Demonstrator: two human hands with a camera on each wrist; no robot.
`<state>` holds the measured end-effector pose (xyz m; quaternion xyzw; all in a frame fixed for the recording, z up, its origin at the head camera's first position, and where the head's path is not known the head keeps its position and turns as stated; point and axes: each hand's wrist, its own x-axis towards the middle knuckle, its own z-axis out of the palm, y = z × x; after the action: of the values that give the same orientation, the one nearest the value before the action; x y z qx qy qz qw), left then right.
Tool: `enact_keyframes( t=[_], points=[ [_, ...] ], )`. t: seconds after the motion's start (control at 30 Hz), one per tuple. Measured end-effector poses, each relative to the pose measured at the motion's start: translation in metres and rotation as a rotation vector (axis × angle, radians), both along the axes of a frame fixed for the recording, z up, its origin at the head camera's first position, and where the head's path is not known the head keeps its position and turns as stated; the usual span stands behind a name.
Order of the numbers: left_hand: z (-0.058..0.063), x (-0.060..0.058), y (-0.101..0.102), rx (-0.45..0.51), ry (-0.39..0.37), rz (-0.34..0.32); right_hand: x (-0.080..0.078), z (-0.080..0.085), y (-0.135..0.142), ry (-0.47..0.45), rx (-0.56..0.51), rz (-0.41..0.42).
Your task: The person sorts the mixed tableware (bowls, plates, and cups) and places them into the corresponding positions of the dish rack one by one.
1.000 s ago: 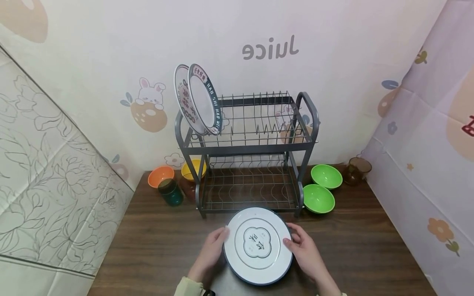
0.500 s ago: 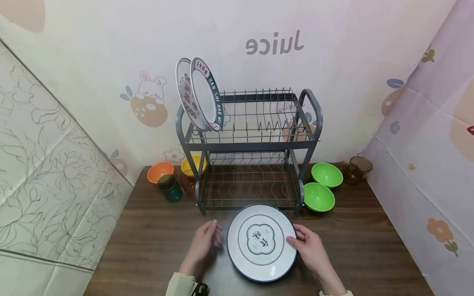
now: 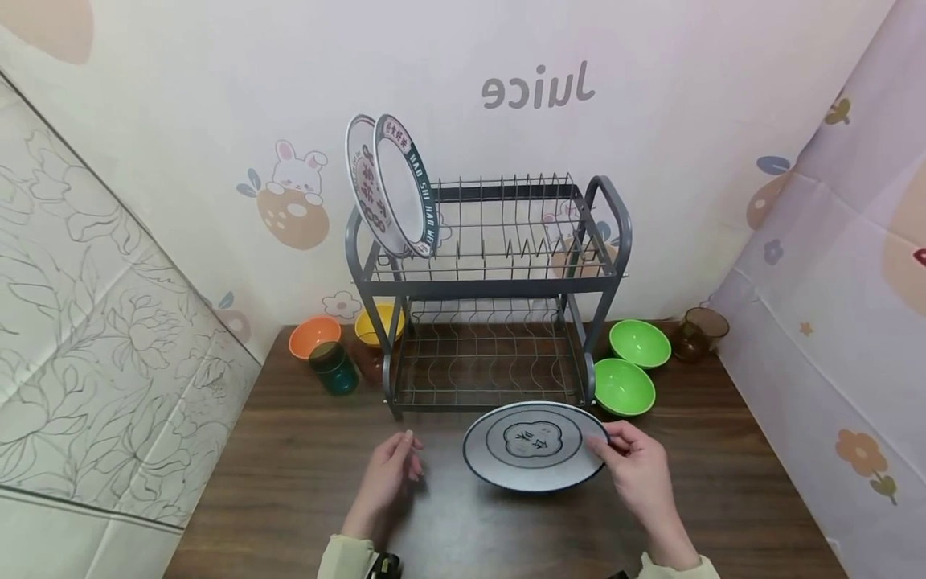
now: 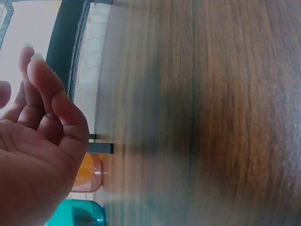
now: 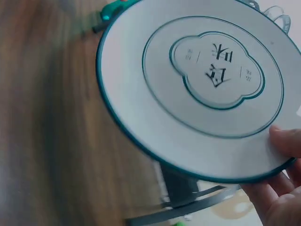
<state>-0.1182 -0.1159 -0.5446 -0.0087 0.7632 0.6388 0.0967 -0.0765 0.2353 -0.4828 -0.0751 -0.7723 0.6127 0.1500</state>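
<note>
While the right hand (image 3: 640,474) pinches the rim of a white plate (image 3: 531,454) in the head view, the left hand (image 3: 387,473) is apart from it at lower left of centre, its fingers loosely bent and holding nothing. The plate is tilted, just below and right of the frame's middle, in front of a dark rack (image 3: 492,287). Two leaning plates (image 3: 398,189) stand at the rack's upper left. An orange bowl (image 3: 315,334) and a teal cup (image 3: 335,371) sit at centre left, green bowls (image 3: 624,388) at centre right.

In the left wrist view, the left hand's curved fingers fill the left side, and the wooden table (image 4: 225,113) fills the right.

In the right wrist view, the plate spans the upper right; the thumb presses its face at lower right, fingers behind the rim.
</note>
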Motion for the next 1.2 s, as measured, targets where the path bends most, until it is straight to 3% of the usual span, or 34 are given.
enact_keyframes(
  t=[0.1,0.27,0.47,0.57,0.8,1.2],
  points=[
    [0.001,0.0,-0.001,0.013,-0.004,0.002,-0.002,0.011,0.005,0.122,0.068,-0.031],
    [-0.011,-0.003,-0.002,0.01,0.0,0.022,-0.006,0.029,0.012,0.347,0.174,0.003],
    [-0.015,-0.004,-0.006,0.014,-0.012,0.019,-0.011,0.044,0.018,0.564,0.204,0.039],
    [-0.015,-0.003,-0.006,0.015,-0.028,0.009,-0.013,0.052,0.02,0.65,0.159,0.065],
    [-0.015,-0.004,-0.003,0.008,-0.023,0.0,-0.015,0.09,0.017,0.895,-0.144,0.278],
    [-0.021,-0.005,0.002,0.015,0.005,-0.048,-0.025,0.173,0.001,1.21,-0.31,0.335]
  ],
)
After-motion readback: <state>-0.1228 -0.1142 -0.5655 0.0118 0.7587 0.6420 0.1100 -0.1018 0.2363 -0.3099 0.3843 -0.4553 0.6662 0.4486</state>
